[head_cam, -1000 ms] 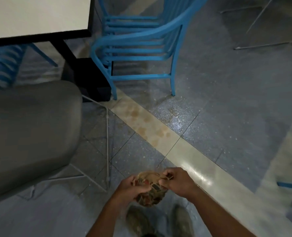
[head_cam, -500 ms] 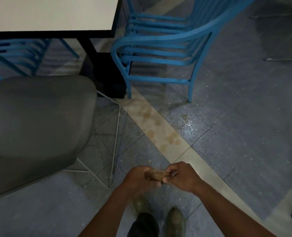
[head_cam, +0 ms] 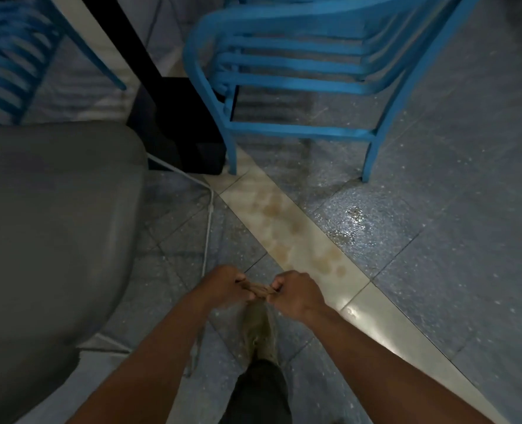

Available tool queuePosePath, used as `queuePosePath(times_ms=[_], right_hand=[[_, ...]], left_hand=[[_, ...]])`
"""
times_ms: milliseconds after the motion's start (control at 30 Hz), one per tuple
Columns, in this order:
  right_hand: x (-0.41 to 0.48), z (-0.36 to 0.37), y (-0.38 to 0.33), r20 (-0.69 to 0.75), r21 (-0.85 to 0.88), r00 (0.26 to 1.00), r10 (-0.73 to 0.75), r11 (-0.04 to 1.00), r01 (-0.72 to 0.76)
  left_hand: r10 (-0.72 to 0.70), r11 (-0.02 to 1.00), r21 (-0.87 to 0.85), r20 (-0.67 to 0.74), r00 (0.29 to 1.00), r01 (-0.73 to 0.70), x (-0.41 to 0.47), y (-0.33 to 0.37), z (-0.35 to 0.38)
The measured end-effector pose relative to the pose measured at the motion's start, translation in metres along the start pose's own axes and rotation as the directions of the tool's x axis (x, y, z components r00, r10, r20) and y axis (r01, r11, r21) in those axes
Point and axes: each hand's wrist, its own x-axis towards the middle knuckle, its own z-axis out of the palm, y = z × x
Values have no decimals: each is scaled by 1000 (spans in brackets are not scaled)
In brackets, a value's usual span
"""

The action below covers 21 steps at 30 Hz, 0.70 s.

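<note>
A small brown cloth (head_cam: 261, 289), twisted into a tight roll, stretches between my two hands low in the middle of the view. My left hand (head_cam: 227, 286) grips its left end with curled fingers. My right hand (head_cam: 296, 293) grips the right end the same way. Most of the cloth is hidden inside my fists. Both forearms reach in from the bottom edge. Below the hands I see one of my shoes (head_cam: 258, 332) on the floor.
A grey cushioned seat (head_cam: 55, 224) on thin white legs fills the left. A blue chair (head_cam: 299, 87) stands ahead, another blue chair (head_cam: 6, 56) at far left. A black table base (head_cam: 180, 127) stands between them. A pale stained tile strip (head_cam: 299, 243) crosses the speckled floor.
The bunched patterned cloth has been squeezed and twisted into a thin roll between my hands. The view has moved forward toward the blue chair and table base.
</note>
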Motion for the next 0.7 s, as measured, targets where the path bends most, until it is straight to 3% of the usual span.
queuePosePath(times_ms=[100, 233, 333, 433, 467, 533, 600, 700], right_hand=[[69, 18, -11, -30, -62, 999, -21, 998, 19], [137, 41, -19, -92, -297, 981, -171, 945, 137], [168, 58, -3, -30, -419, 972, -235, 886, 201], [190, 68, 38, 64, -467, 985, -158, 868, 169], [194, 69, 52, 74, -462, 989, -131, 874, 151], [200, 69, 75, 59, -474, 991, -121, 870, 135], [208, 66, 90, -2, -496, 986, -165, 856, 142], [219, 58, 97, -108, -487, 961, -253, 856, 171]], left_hand=[[-3, 1000, 16, -122, 993, 5, 58, -31, -15], [-54, 992, -121, -256, 965, 23, 117, -71, -14], [-77, 987, -156, -282, 956, 34, 141, -105, 18], [-43, 998, 42, -175, 984, 51, 159, -137, 65], [-55, 993, 89, -208, 976, 75, 162, -144, 80], [-104, 995, -30, -360, 927, 100, 169, -150, 102], [-94, 992, -119, -521, 848, 37, 185, -151, 116], [-36, 999, -29, -537, 843, 24, 216, -144, 136]])
